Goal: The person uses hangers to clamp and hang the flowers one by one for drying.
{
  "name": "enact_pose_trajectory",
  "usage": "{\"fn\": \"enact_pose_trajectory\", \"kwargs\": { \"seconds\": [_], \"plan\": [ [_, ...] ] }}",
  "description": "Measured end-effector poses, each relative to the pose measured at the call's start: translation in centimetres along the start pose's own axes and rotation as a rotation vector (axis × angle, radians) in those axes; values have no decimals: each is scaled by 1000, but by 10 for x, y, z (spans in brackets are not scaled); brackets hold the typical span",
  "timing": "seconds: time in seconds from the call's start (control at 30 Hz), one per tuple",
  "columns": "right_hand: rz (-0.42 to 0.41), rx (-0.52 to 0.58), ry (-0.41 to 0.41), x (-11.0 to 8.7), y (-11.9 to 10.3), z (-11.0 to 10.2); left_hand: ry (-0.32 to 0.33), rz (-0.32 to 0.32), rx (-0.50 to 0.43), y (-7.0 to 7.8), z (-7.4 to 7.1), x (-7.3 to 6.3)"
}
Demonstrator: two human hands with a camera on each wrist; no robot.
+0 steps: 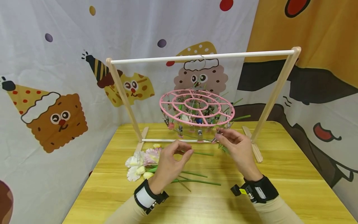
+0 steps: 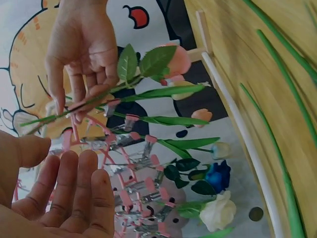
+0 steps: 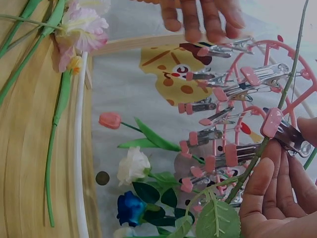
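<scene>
My right hand point(image 1: 237, 149) is at the near right of a round pink clip hanger point(image 1: 207, 125). In the right wrist view its thumb and fingers pinch a metal clip point(image 3: 272, 123) with pink tips. A green rose stem point(image 3: 253, 161) runs at that clip, along the fingers. The left wrist view shows the stem's leaves point(image 2: 157, 62) and the pink rose point(image 2: 178, 64) hanging head down. My left hand point(image 1: 173, 161) hovers with loosely bent fingers above flowers on the table, near the hanger's front, holding nothing.
The hanger hooks on the white rod point(image 1: 156, 59) of a wooden stand. Clipped below it hang a blue rose point(image 3: 131, 209), a white rose point(image 3: 132, 166) and tulips. Pale irises point(image 1: 152, 156) and yellow tulips lie on the table point(image 1: 195, 205), stems pointing right.
</scene>
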State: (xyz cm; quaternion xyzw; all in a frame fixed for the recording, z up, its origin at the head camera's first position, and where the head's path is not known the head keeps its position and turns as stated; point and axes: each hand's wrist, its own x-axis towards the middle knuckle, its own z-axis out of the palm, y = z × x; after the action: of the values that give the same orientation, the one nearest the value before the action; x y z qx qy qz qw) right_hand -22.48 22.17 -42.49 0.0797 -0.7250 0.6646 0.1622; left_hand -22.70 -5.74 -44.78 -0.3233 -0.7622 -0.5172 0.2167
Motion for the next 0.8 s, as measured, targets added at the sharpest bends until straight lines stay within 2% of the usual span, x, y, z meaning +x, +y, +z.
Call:
{"fn": "enact_pose_trajectory", "kwargs": {
  "seconds": [0.17, 0.43, 0.8],
  "plan": [
    [-8, -15, 17, 3, 1, -5, -19, 5, 42, -9, -5, -5],
    [-14, 35, 15, 8, 3, -13, -67, -20, 99, -20, -14, -12],
    [15, 51, 28, 17, 7, -22, -217, -86, 230, -43, -31, -25]
  ]
}}
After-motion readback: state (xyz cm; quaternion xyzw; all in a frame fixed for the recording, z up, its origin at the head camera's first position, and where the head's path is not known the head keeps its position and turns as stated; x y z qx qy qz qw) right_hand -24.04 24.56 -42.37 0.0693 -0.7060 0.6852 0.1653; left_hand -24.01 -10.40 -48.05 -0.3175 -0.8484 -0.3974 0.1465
